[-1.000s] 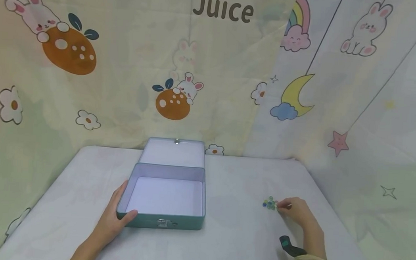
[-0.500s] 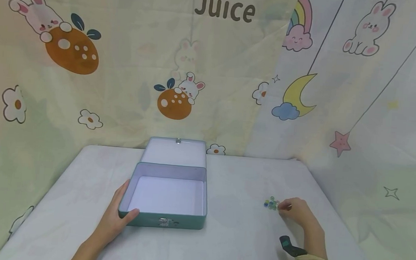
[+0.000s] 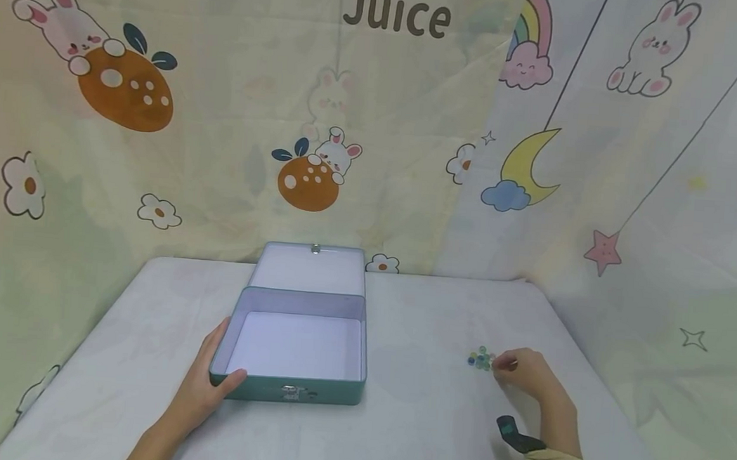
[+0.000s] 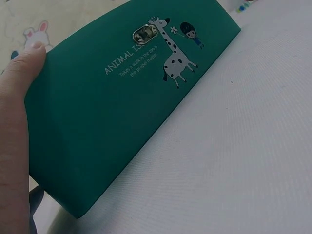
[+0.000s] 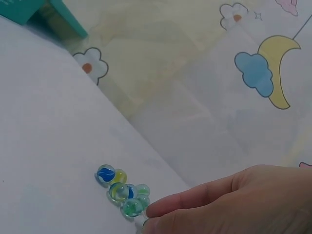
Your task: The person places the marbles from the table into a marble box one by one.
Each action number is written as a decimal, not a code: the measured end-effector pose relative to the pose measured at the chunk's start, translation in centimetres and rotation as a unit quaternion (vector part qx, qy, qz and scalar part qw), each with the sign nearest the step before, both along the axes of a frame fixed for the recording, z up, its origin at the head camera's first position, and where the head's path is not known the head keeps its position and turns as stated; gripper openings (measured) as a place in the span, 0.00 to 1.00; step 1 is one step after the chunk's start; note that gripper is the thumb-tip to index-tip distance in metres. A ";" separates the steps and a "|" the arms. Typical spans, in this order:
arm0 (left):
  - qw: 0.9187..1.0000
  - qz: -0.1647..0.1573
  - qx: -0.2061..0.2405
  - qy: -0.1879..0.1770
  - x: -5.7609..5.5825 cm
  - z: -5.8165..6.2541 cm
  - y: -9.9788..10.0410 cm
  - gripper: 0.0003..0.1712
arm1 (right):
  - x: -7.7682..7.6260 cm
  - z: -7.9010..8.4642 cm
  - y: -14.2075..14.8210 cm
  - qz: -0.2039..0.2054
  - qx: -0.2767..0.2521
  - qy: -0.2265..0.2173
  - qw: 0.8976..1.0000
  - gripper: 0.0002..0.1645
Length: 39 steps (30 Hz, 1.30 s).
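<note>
Green outside and pale within, the box (image 3: 333,392) stands left of the middle on the white table (image 3: 419,430), its lid (image 3: 309,268) folded open on the far side. The left hand (image 3: 199,385) grips its near-left corner, thumb over the rim and fingers along the outer left wall.

Well apart to the right lies a cluster of glass marbles (image 5: 118,192), clear with blue, yellow and green swirls. At the cluster's right edge the right hand (image 3: 527,373) has thumb and forefinger drawn together in a pinch on one marble (image 5: 145,223) (mostly covered by the fingertips, so how firm the hold is I cannot tell).

Next to nothing has changed over the last second: both hands, the box and the marbles keep their places, and only the head view sways slightly. To my eye, that means the work is at the stage of settling the fingers on small, slippery-looking glass, not of carrying it, while the left hand steadies the box. That marble remains down beside the others.
</note>
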<state>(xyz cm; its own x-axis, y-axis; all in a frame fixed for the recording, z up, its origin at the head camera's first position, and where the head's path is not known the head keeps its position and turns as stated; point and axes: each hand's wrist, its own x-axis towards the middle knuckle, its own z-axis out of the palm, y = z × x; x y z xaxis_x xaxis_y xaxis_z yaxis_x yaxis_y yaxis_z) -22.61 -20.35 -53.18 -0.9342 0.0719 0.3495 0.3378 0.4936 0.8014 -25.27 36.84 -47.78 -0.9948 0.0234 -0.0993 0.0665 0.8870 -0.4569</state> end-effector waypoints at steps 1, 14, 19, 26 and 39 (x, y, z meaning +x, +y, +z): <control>1.000 0.000 -0.001 0.001 0.0 0.0 0.0 0.53 | 0.0 0.1 -0.1 0.004 0.000 0.005 1.000 0.09; 1.000 -0.001 -0.003 0.009 0.1 0.2 -0.3 0.53 | -0.6 1.8 -2.6 0.054 -0.025 0.078 0.995 0.08; 1.000 0.004 0.000 0.009 0.3 0.3 -0.6 0.53 | -1.6 2.1 -4.0 0.093 -0.034 0.102 0.990 0.08; 1.000 -0.008 0.011 0.007 0.2 0.3 -0.1 0.53 | -1.9 2.4 -5.5 0.109 -0.053 0.098 0.988 0.09; 1.000 0.002 0.002 -0.012 0.2 0.2 0.3 0.54 | -4.0 5.6 -10.1 0.201 -0.037 0.074 0.976 0.08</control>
